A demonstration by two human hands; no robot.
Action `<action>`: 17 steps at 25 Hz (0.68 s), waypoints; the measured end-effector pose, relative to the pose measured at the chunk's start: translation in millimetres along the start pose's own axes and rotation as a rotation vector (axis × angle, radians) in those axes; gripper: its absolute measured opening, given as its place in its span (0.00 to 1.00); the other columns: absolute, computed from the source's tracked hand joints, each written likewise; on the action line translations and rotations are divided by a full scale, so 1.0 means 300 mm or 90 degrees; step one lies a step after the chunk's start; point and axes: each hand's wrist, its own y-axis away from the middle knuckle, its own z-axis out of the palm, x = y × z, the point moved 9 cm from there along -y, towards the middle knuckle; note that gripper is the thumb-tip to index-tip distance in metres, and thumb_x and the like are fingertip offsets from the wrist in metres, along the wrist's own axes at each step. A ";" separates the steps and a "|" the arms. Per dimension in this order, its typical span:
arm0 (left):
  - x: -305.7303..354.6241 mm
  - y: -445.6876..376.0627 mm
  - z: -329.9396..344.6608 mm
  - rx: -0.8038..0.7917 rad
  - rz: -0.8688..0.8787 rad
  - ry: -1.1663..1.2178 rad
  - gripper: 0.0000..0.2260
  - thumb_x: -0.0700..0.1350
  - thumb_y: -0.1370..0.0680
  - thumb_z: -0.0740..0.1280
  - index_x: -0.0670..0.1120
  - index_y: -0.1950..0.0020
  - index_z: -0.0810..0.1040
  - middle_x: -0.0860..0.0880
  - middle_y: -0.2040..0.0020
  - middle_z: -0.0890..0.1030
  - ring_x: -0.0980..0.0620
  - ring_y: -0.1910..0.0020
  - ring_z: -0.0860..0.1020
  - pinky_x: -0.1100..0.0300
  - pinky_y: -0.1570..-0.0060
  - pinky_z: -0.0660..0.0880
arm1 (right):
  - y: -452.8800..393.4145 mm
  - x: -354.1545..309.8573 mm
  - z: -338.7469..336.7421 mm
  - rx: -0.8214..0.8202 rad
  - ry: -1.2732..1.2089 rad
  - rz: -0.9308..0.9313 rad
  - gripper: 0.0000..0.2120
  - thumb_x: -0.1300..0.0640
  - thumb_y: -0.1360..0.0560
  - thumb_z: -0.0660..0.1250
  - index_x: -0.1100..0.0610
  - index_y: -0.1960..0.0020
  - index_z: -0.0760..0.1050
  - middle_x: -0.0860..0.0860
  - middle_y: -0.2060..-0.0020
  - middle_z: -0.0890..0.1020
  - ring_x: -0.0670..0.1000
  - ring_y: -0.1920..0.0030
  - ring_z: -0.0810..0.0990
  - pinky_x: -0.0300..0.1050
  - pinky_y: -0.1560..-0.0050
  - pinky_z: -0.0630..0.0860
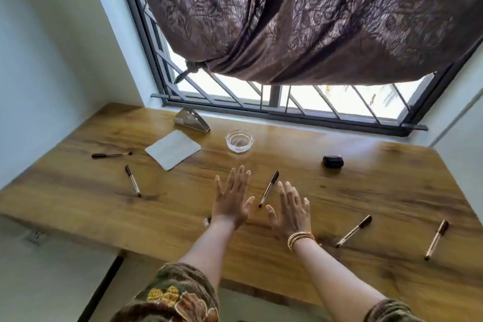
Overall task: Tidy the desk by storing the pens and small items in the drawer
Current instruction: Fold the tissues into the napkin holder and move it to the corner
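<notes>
Open hands [231,197] flanking 1 slim black-capped pen [268,189]

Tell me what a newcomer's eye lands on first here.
Two open hands, left and right, reach out over the middle of the wooden desk, with a pen lying between them. More pens lie scattered to both sides. Behind, a dark patterned curtain hangs knotted across the barred window.
</notes>
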 end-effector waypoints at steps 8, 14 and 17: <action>-0.108 0.100 0.141 -0.115 -0.100 0.069 0.30 0.60 0.19 0.50 0.51 0.20 0.46 0.50 0.20 0.44 0.49 0.21 0.44 0.36 0.28 0.41 | 0.022 0.030 0.064 -0.021 0.027 0.011 0.32 0.39 0.22 0.51 0.52 0.22 0.53 0.53 0.23 0.59 0.54 0.23 0.56 0.60 0.26 0.52; -0.133 0.106 0.143 -0.135 -0.131 0.123 0.29 0.61 0.20 0.50 0.52 0.21 0.49 0.50 0.20 0.49 0.49 0.21 0.48 0.36 0.28 0.47 | 0.013 0.031 0.069 -0.010 0.021 0.021 0.31 0.39 0.23 0.54 0.54 0.24 0.58 0.54 0.25 0.64 0.55 0.25 0.60 0.62 0.27 0.54; -0.165 0.099 0.102 -0.100 -0.149 0.187 0.28 0.59 0.19 0.52 0.50 0.21 0.54 0.48 0.21 0.55 0.49 0.22 0.52 0.37 0.28 0.49 | -0.013 -0.027 0.051 0.012 0.007 0.002 0.29 0.43 0.23 0.59 0.56 0.27 0.63 0.56 0.28 0.68 0.57 0.27 0.65 0.64 0.29 0.57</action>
